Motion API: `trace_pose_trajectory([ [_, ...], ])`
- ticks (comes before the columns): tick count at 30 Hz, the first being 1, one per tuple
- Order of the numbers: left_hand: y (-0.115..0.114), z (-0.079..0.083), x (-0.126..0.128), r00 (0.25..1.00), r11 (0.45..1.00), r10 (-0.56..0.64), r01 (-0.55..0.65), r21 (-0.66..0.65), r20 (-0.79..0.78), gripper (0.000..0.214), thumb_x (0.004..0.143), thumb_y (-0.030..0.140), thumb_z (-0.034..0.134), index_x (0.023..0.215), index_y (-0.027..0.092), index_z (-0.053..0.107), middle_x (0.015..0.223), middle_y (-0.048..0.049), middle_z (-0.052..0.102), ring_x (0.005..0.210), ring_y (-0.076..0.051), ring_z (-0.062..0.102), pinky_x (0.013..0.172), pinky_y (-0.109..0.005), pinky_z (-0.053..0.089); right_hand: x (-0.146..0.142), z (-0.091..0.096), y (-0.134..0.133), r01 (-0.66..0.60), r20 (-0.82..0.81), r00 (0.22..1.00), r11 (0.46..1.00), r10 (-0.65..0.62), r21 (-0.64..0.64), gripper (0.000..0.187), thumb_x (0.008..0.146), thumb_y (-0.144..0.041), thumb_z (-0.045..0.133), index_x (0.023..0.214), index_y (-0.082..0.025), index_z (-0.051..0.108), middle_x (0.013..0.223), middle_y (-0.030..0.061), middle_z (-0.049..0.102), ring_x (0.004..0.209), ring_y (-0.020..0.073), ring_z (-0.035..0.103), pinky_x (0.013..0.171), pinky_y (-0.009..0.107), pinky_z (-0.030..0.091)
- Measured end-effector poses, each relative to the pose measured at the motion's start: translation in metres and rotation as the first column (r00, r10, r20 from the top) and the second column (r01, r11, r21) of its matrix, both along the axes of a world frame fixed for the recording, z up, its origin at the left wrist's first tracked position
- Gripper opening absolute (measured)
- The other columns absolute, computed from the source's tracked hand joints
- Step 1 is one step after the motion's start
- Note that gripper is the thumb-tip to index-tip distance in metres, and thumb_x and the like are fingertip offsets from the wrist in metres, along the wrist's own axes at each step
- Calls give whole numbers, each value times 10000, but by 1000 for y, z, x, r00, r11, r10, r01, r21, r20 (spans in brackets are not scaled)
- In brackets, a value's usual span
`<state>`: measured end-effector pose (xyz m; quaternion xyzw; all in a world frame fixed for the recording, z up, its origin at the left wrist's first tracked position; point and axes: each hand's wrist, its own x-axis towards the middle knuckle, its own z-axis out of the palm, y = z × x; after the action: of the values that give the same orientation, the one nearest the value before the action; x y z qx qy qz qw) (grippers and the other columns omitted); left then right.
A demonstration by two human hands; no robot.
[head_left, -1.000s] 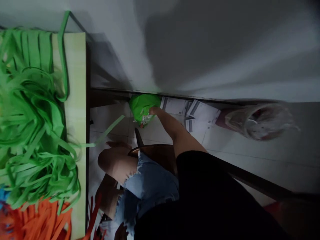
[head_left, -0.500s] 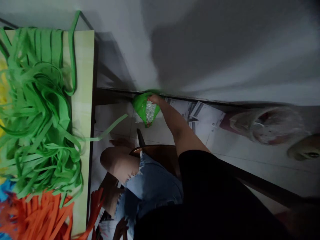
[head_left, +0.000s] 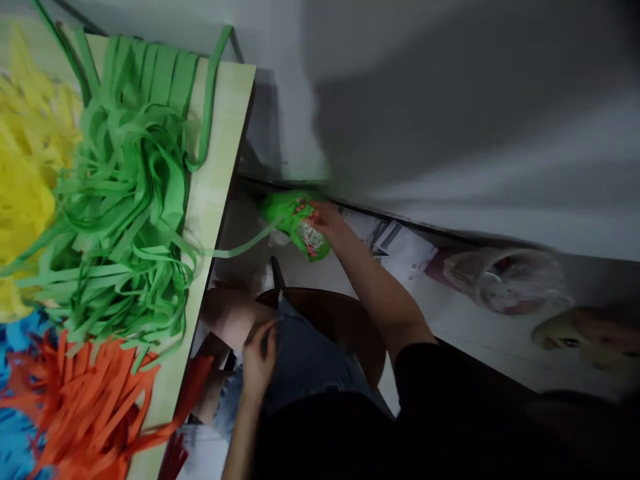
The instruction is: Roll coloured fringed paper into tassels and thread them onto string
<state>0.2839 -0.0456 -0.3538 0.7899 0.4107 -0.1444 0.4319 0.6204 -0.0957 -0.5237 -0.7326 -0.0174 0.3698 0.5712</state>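
My right hand (head_left: pixel 327 220) reaches down beside the table to the floor and is closed on a green plastic packet (head_left: pixel 297 223) with something shiny and red-speckled inside. The packet is blurred by motion. My left hand (head_left: pixel 257 363) lies on my denim shorts (head_left: pixel 305 360) at the thigh, fingers stretched loosely, holding nothing. A loose green strip (head_left: pixel 235 248) hangs from the table edge towards the packet.
A pale wooden table (head_left: pixel 220 153) carries heaps of paper strips: green (head_left: pixel 125 193), yellow (head_left: pixel 25 173), orange (head_left: pixel 85 407), blue (head_left: pixel 15 433). Printed papers (head_left: pixel 400 247) and a clear plastic bag (head_left: pixel 505 280) lie on the floor by the wall. I sit on a brown stool (head_left: pixel 350 327).
The view has swung so more of the table shows. My right hand has drawn the green packet slightly nearer. My left hand has come up onto my shorts.
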Motion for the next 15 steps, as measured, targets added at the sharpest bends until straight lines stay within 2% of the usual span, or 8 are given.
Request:
trace_pose_trajectory([
  [2, -4, -22, 50, 988, 989, -150, 150, 16, 33, 362, 985, 299, 467, 1264, 211, 680, 1294, -126, 689, 1242, -259, 636, 1087, -419, 498, -14, 32, -17, 41, -70, 997, 996, -36, 75, 361, 1009, -322, 280, 1002, -180, 611, 1088, 132, 699, 1075, 224, 675, 883, 423, 583],
  [4, -13, -39, 92, 943, 942, -333, 334, 40, -25, 433, 961, 288, 547, 1390, 261, 602, 1475, -127, 553, 1373, -293, 524, 1143, -444, 435, -30, 69, -33, 162, -192, 974, 958, -117, 238, 274, 965, -334, 345, 999, -215, 590, 1182, 117, 680, 1214, 239, 623, 926, 438, 581],
  [6, -25, -51, 119, 886, 887, -453, 459, 52, -99, 529, 923, 308, 629, 1444, 322, 545, 1538, -148, 474, 1349, -351, 537, 1079, -490, 469, -44, 110, -45, 289, -321, 933, 868, -162, 404, 207, 923, -373, 444, 991, -237, 583, 1235, 96, 663, 1323, 262, 550, 971, 469, 571],
  [8, -33, -54, 132, 869, 870, -474, 487, 77, -140, 509, 908, 318, 656, 1410, 319, 574, 1432, -185, 566, 1192, -362, 646, 962, -479, 518, -51, 147, -53, 332, -351, 922, 808, -167, 487, 190, 903, -390, 507, 1003, -249, 586, 1251, 75, 655, 1372, 276, 506, 1001, 494, 558],
  [10, -32, -50, 134, 892, 887, -429, 446, 122, -143, 369, 942, 297, 602, 1303, 235, 648, 1173, -193, 700, 998, -314, 714, 877, -417, 525, -50, 175, -60, 333, -298, 934, 781, -197, 527, 189, 903, -381, 528, 1034, -259, 590, 1246, 59, 655, 1386, 276, 494, 1003, 496, 555],
  [12, -20, -37, 129, 921, 904, -374, 389, 177, -112, 267, 983, 268, 521, 1172, 164, 678, 974, -161, 728, 891, -255, 712, 841, -347, 505, -40, 188, -66, 314, -185, 949, 783, -254, 537, 204, 911, -383, 523, 1063, -267, 593, 1217, 54, 663, 1363, 271, 519, 972, 469, 567],
  [15, 7, -8, 118, 958, 923, -286, 273, 271, 6, 232, 1001, 313, 473, 964, 157, 640, 852, -81, 682, 780, -177, 642, 761, -260, 464, -22, 179, -75, 292, 20, 940, 835, -340, 467, 273, 940, -438, 463, 1106, -264, 591, 1175, 69, 669, 1291, 261, 577, 925, 414, 579],
])
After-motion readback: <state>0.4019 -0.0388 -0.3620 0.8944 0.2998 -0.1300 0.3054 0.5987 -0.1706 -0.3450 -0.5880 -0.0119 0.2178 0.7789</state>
